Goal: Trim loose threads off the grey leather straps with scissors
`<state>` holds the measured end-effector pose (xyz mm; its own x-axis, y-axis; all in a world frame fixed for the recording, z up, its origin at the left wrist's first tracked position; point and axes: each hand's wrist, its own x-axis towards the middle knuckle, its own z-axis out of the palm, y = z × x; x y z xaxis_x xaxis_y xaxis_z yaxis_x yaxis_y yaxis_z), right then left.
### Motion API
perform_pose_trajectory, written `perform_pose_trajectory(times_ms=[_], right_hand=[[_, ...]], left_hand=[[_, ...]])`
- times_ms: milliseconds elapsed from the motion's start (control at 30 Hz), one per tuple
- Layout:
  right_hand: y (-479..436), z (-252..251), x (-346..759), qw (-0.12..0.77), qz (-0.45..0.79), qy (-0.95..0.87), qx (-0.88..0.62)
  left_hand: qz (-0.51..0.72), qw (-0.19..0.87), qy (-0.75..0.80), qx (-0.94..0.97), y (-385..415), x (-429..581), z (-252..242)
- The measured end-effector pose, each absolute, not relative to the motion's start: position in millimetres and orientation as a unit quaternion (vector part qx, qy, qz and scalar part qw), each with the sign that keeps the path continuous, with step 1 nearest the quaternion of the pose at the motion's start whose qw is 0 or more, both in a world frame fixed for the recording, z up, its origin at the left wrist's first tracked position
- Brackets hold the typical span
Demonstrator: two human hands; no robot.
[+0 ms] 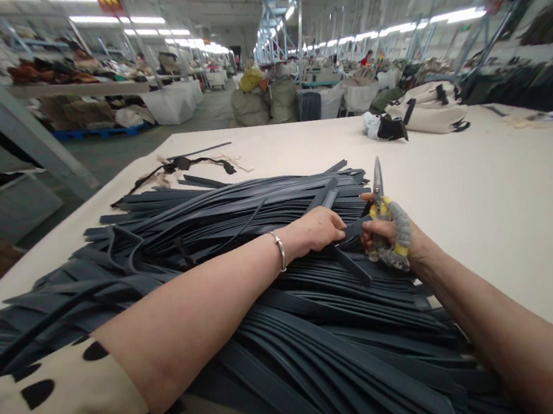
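Dark blue-grey strips [197, 217] lie in a thick layered heap across the pale table. My left hand [320, 228] is closed over the heap, pinching the end of one dark strip [354, 229]. That strip reaches across to my right hand [385, 234], whose fingers and thumb also meet it. Scissors [377, 181] with wrapped grey and yellow handles are in my right hand, blades pointing up and away, seemingly closed. Beneath my left hand a loose strip end [353, 266] slants down to the right.
Black and beige scraps [181, 167] lie beyond the heap at the left. A beige bundle [428, 108] and a black-and-white wad [385, 126] rest at the table's far right. Stuffed sacks [250, 106] stand past the far edge of the table [508, 205].
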<state>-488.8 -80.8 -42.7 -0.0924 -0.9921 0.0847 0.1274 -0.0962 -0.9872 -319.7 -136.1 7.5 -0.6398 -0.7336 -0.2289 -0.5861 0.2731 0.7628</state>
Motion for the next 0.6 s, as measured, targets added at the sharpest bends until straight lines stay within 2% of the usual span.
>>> perform_pose_trajectory(times_ms=[133, 200, 267, 400, 500, 600], right_hand=[[-79, -42, -501, 0.456, -0.544, 0.498, -0.498], [-71, -35, -511, 0.395, -0.528, 0.529, -0.535], [-58, -25, -524, 0.267, -0.479, 0.576, -0.606], [-30, -9, -546, -0.060, -0.238, 0.611, -0.753], [-19, -4, -556, -0.174, -0.107, 0.589, -0.782], [-18, -4, -562, -0.213, -0.059, 0.559, -0.799]], left_hand=[[-0.477, 0.103, -0.771, 0.408, -140, -318, 7], [-0.481, 0.104, -0.770, 0.406, -140, -318, 7], [-0.482, 0.106, -0.770, 0.404, -140, -317, 8], [-0.479, 0.111, -0.775, 0.397, -139, -317, 8], [-0.480, 0.108, -0.777, 0.393, -138, -316, 9], [-0.490, 0.103, -0.776, 0.383, -137, -316, 11]])
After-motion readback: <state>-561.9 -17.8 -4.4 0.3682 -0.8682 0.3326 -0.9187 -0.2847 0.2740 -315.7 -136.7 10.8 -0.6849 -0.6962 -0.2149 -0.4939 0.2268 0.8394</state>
